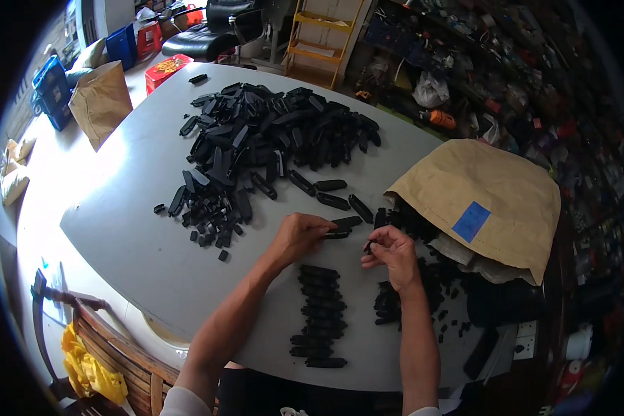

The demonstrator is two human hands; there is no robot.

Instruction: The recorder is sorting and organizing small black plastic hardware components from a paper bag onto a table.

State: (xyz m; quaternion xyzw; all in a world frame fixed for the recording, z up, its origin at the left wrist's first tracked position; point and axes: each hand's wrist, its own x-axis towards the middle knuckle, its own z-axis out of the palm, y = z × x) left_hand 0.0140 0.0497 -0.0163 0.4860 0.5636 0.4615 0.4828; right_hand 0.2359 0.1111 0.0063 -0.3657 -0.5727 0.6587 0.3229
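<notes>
Your left hand [306, 233] pinches long black plastic casings [347, 222]; right hand [394, 255] pinches small black piece [370, 246]. Close together, likely for visibility.

The elongated black pieces [319, 324] look like hard plastic, mostly matt, with faint sheen on flat faces in the heap. The pale grey desk [139, 201] is smooth, glossy where light strikes it. The large brown sack [506, 184] looks like creased matt paper. The slatted brown chair [111, 340] is polished wood; the crumpled yellow bag [90, 367] is shiny thin plastic.
</notes>
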